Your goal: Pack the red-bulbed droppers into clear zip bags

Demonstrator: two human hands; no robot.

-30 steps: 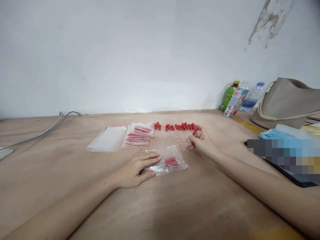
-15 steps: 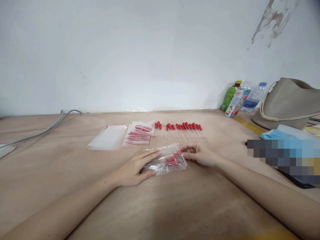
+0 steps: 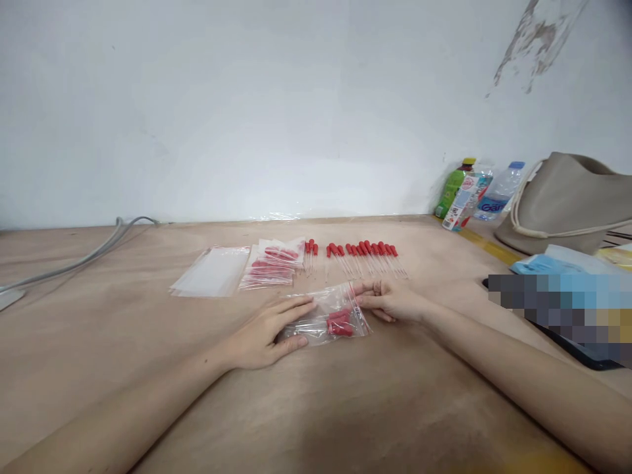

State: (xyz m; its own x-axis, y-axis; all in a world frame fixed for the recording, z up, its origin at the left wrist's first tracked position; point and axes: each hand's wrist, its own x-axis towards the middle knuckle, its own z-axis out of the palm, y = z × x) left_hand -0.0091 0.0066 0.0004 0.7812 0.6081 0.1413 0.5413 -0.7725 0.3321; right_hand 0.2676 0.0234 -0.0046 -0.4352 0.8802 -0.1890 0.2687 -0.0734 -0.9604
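A clear zip bag [image 3: 320, 304] lies on the table between my hands, with several red-bulbed droppers [image 3: 340, 324] inside it. My left hand [image 3: 271, 332] rests on the bag's left end, fingers stretched and thumb spread. At the bag's red-edged mouth, the thumb and forefinger of my right hand [image 3: 388, 300] pinch the edge; the exact hold is partly hidden. Behind the bag, loose droppers [image 3: 365, 250] lie in a row, red bulbs away from me. Left of them are filled bags [image 3: 271, 266], overlapping in a pile, and a stack of flat bags [image 3: 212, 271].
Grey cables [image 3: 106, 245] cross the table at the left. Bottles [image 3: 501, 194] and a carton [image 3: 461, 203] stand at the back right beside a grey-beige bag [image 3: 563, 204]. Nearer me on the right are a blue packet [image 3: 543, 262] and a dark flat object, partly blurred out.
The red dropper bulb at my right fingertips has gone into the zip bag among the others. My right fingers stay at its mouth, while my left hand has hardly moved.
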